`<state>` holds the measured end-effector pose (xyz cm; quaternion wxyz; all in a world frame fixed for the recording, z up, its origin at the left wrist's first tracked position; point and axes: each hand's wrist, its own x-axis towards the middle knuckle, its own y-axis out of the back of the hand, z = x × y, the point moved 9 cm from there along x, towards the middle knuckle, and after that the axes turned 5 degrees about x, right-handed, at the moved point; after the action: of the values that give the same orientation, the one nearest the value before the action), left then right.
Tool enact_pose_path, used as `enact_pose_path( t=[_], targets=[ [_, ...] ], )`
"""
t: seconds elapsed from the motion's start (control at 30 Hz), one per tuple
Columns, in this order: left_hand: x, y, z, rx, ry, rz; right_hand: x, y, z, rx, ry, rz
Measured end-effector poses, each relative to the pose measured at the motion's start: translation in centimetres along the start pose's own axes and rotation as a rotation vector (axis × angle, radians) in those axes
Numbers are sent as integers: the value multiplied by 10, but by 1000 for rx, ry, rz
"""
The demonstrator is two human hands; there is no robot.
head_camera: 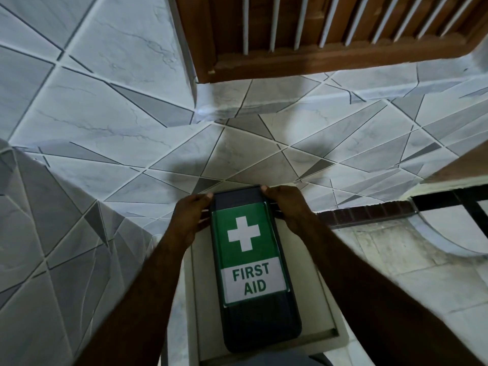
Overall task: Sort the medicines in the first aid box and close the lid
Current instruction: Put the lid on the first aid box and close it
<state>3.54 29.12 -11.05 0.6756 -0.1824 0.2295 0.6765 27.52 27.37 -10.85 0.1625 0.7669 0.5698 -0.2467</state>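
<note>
A dark first aid box (260,320) lies below me with its lid down. The lid carries a green label with a white cross and the words FIRST AID. My left hand (191,220) grips the box's far left edge, thumb on the lid's top corner. My right hand (286,206) holds the far right edge, fingers curled over the rim. No medicines show; the box's inside is hidden by the lid.
The box rests on a pale square stand (323,310). Grey and white tiled walls (105,114) surround it. A brown wooden window frame (317,56) with white bars sits above. A dark metal rail (449,196) runs at the right.
</note>
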Motion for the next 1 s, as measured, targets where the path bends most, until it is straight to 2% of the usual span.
enact_pose_path(
  t=[0.17,0.3,0.37,0.47,0.57,0.63,0.8,0.9,1.0],
  targets=[
    [13,-3,-7,-99,57,151,17,-10,11,19,0,175],
    [18,1,-10,-119,92,231,17,-10,8,-82,50,332],
    [16,0,-10,-149,100,205,18,-10,6,-95,50,310],
    [2,-1,-11,-208,97,118,5,-8,6,-19,40,175],
    [-15,0,-30,-138,116,45,-15,2,20,41,14,80],
    [-19,3,-40,-127,107,67,-22,5,31,69,7,87],
    [-14,4,-39,-118,55,156,-16,5,32,-116,48,271],
    [-20,5,-37,-110,-10,158,-15,9,31,-150,84,250],
    [-28,6,-35,5,-111,141,-24,12,32,-222,125,185]
  ],
)
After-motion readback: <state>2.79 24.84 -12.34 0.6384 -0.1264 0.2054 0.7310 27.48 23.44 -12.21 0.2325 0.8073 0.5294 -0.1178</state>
